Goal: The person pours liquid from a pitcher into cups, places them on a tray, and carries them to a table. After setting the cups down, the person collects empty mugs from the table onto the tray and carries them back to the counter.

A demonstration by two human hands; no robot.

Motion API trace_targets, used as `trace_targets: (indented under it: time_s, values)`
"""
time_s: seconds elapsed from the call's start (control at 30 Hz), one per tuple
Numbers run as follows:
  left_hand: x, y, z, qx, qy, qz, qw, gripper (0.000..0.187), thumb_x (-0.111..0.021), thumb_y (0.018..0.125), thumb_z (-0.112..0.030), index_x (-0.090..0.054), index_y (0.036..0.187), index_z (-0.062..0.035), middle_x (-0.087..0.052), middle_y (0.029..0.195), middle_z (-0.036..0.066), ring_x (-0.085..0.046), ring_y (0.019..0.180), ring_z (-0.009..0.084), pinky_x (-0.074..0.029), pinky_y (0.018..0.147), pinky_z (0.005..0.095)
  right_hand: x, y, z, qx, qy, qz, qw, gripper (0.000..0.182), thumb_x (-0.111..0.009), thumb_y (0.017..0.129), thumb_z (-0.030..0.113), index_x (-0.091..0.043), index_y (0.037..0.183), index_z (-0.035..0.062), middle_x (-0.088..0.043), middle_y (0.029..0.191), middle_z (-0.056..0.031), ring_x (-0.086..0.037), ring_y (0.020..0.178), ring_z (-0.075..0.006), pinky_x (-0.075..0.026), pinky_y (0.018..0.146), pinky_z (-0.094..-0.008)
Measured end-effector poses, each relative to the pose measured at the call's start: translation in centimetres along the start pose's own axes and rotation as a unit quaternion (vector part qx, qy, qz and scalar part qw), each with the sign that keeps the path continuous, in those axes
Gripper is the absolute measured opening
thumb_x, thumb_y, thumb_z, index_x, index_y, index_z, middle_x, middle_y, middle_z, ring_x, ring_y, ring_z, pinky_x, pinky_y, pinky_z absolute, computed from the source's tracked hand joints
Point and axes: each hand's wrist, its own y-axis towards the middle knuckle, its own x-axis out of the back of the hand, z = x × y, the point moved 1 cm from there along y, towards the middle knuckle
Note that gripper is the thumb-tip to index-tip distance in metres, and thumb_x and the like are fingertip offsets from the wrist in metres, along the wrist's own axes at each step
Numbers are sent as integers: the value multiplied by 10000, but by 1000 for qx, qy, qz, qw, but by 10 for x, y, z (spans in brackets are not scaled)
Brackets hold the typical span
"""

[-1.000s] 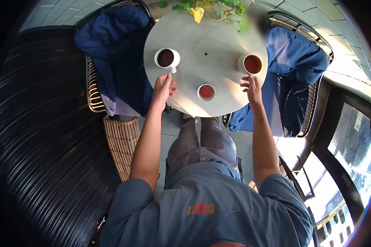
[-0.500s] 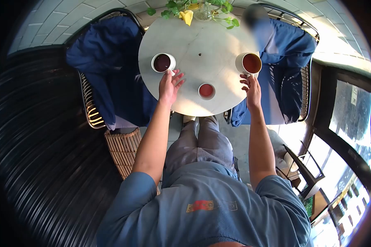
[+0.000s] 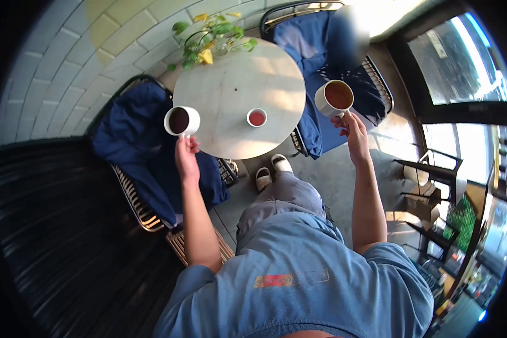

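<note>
My left hand (image 3: 187, 159) grips the handle of a white mug (image 3: 192, 120) of dark liquid, at the left edge of the round marble table (image 3: 225, 84). The handle of a second white mug (image 3: 324, 102), filled with amber-brown liquid, is in my right hand (image 3: 355, 135); this mug is beyond the table's right edge, over the blue chair. Between them a small white cup (image 3: 257, 118) of red liquid stands on the table, touched by neither hand.
A leafy plant (image 3: 207, 42) in a glass vase is at the table's back. Blue-draped chairs stand left (image 3: 146, 152) and right (image 3: 343, 73). A woven rattan piece (image 3: 177, 245) is near my left elbow. Dark-framed furniture (image 3: 434, 169) stands at the right by the windows.
Both hands have closed on the mug handles. The right mug has moved off the table to the right, and the left one outward to the left. The view has turned and shifted.
</note>
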Motion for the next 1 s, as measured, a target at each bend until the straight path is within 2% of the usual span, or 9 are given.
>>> trace_targets:
  time_s: [0.07, 0.17, 0.4, 0.53, 0.67, 0.73, 0.8, 0.93, 1.0]
  values:
    - [-11, -13, -28, -37, -17, 68, 997, 313, -468, 963, -372, -547, 933, -70, -568, 853, 19, -497, 725, 81, -377, 644, 237, 14, -25, 6, -6, 36, -39, 999, 350, -409, 976, 359, -603, 999, 68, -665, 938, -55, -546, 803, -77, -395, 689, -238]
    - [-44, -32, -63, -53, 113, 58, 991, 314, -484, 968, -350, -576, 894, -59, -572, 768, -2, -473, 653, 56, -365, 607, 214, 35, -63, 16, 16, 31, -85, 996, 330, -464, 962, 329, -628, 949, 43, -673, 872, -34, -549, 781, -76, -388, 684, -230]
    - [-149, -80, -77, -74, 199, 206, 955, 330, -541, 949, -314, -584, 747, -57, -532, 690, -25, -434, 631, 54, -358, 595, 213, 98, -154, 5, 39, 39, -229, 972, 314, -533, 946, 329, -636, 856, 47, -654, 767, -11, -528, 707, -56, -384, 639, -208]
    - [-211, -112, -39, -57, 189, 358, 913, 323, -542, 943, -338, -629, 798, -62, -562, 681, -16, -465, 624, 50, -370, 599, 208, 142, -224, -8, 35, 37, -314, 948, 316, -559, 933, 331, -632, 812, 49, -645, 740, -11, -523, 682, -57, -385, 623, -208]
    - [-272, -183, 0, -6, 203, 451, 869, 325, -551, 939, -346, -637, 802, -64, -566, 663, -16, -456, 607, 48, -363, 593, 207, 187, -311, -26, 31, 50, -395, 917, 324, -587, 918, 338, -625, 781, 47, -628, 717, -6, -522, 676, -63, -390, 624, -211]
    - [-296, -220, 27, 13, 197, 487, 851, 311, -554, 938, -339, -647, 819, -68, -577, 666, -18, -463, 600, 43, -363, 582, 201, 209, -358, -38, 30, 58, -430, 901, 327, -594, 914, 338, -622, 773, 44, -621, 710, -3, -522, 678, -64, -393, 629, -211]
    - [-318, -269, 45, 21, 221, 511, 830, 319, -578, 926, -348, -615, 750, -85, -547, 645, -41, -449, 593, 33, -354, 557, 189, 228, -406, -51, 19, 69, -474, 878, 320, -602, 912, 328, -617, 773, 39, -610, 706, 4, -522, 685, -64, -400, 640, -213]
    - [-352, -355, 90, 48, 244, 555, 794, 321, -560, 934, -357, -623, 778, -83, -553, 651, -38, -446, 591, 37, -353, 557, 194, 265, -492, -81, 23, 79, -514, 854, 302, -602, 916, 308, -618, 788, 35, -590, 690, 12, -517, 673, -57, -402, 641, -209]
    - [-371, -397, 112, 99, 207, 579, 783, 318, -559, 935, -356, -624, 807, -72, -556, 657, -32, -446, 589, 42, -353, 556, 197, 277, -527, -93, 20, 97, -549, 830, 282, -610, 913, 287, -619, 794, 32, -580, 679, 17, -514, 650, -54, -404, 626, -205]
